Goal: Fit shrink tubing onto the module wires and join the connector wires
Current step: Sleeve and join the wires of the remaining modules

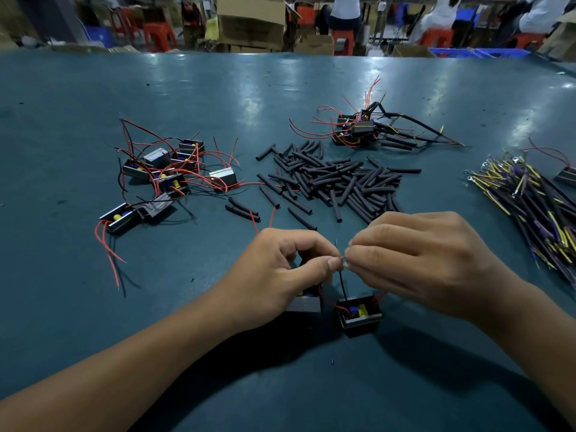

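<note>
While the teal worktable (93, 322) fronts blurred cartons (251, 21), left hand (274, 275) and right hand (427, 263) pinch a module's wire (342, 280); the wire tips are indistinct.

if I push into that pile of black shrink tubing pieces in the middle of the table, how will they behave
The shrink tubing pieces would probably scatter easily: they look short, hollow and light. Being round, loose ones may roll across the smooth table. They lie crisscrossed, so a push would likely drag several along together.

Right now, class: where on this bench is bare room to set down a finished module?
Bare table lies beyond the loose modules, and near the edge under the forearms. It is crowded around the tubing pile and wire bundle.
</note>
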`<state>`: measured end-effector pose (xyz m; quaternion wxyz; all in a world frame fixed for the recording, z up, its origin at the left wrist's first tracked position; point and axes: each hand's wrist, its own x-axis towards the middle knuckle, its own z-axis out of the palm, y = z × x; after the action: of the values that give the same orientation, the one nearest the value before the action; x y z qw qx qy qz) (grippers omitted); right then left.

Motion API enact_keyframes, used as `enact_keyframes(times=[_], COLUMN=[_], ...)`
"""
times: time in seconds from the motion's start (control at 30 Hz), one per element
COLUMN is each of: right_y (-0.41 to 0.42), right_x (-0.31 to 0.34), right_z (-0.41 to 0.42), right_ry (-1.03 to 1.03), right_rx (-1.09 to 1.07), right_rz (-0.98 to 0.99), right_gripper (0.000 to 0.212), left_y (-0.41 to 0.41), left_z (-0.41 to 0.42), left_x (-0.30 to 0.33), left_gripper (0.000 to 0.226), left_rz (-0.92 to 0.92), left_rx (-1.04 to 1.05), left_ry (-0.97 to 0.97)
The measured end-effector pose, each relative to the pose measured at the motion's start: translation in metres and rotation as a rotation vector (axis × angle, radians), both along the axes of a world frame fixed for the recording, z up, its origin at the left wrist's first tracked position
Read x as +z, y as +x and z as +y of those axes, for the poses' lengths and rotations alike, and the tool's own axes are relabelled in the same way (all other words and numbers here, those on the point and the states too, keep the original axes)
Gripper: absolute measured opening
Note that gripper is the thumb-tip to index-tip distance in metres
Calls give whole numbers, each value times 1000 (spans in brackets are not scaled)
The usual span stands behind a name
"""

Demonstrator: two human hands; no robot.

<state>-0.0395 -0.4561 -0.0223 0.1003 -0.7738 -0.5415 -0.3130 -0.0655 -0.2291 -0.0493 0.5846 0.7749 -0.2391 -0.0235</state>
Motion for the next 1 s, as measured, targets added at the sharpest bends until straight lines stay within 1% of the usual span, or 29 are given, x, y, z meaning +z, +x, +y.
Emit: enact_keyframes(times=[0.13,0.17,0.2,0.23,0.3,0.37,0.4,0.43,0.47,0.5,0.53,0.57,0.6,0.63,0.67,0.7,0.73,0.83,0.93,1.0], right_y=[-4,-6,-8,-12,-18,-19,-19,-19,-18,-17,-17,-17,-14,-11,-7,-5,-3,-1,-1,-2], right_x=[-1,-1,-1,-1,-1,0,0,1,3,4,5,7,9,9,8,6,4,0,1,3], right_z=[7,9,12,15,22,28,31,32,32,30,27,22,16,10,6,5,5,7,6,6], right_ry=[41,69,109,172,361,601,717,798,827,806,716,578,423,284,173,100,72,74,63,62], right_rx=[-56,-80,-108,-137,-206,-273,-298,-325,-345,-323,-275,-243,-237,-197,-133,-82,-59,-45,-43,-48], right_rz=[3,48,141,279,662,1182,1463,1701,1815,1801,1623,1309,943,642,457,363,297,190,189,248], right_gripper=[15,16,16,14,15,21,23,24,24,23,20,14,5,5,10,10,8,14,15,15], left_y=[-2,-2,-2,-2,-1,0,-1,-1,-1,-1,0,0,0,0,-1,-1,-2,-2,-2,-2], left_z=[-1,-1,-1,0,0,-3,-5,-6,-6,-5,-3,-1,1,2,2,2,2,1,1,1], left_x=[1,1,1,1,0,2,2,1,1,1,2,3,3,4,5,5,5,5,5,6], left_gripper=[10,9,9,9,8,4,3,4,4,4,4,6,8,9,9,9,8,9,8,8], left_rz=[-43,-65,-92,-132,-266,-423,-486,-524,-526,-491,-430,-355,-282,-228,-200,-190,-189,-184,-202,-246], left_rx=[17,28,43,62,115,157,171,181,185,180,165,145,122,99,80,64,50,41,44,57], left_ry=[28,38,50,73,151,253,298,323,316,280,230,180,141,116,103,100,103,107,114,144])
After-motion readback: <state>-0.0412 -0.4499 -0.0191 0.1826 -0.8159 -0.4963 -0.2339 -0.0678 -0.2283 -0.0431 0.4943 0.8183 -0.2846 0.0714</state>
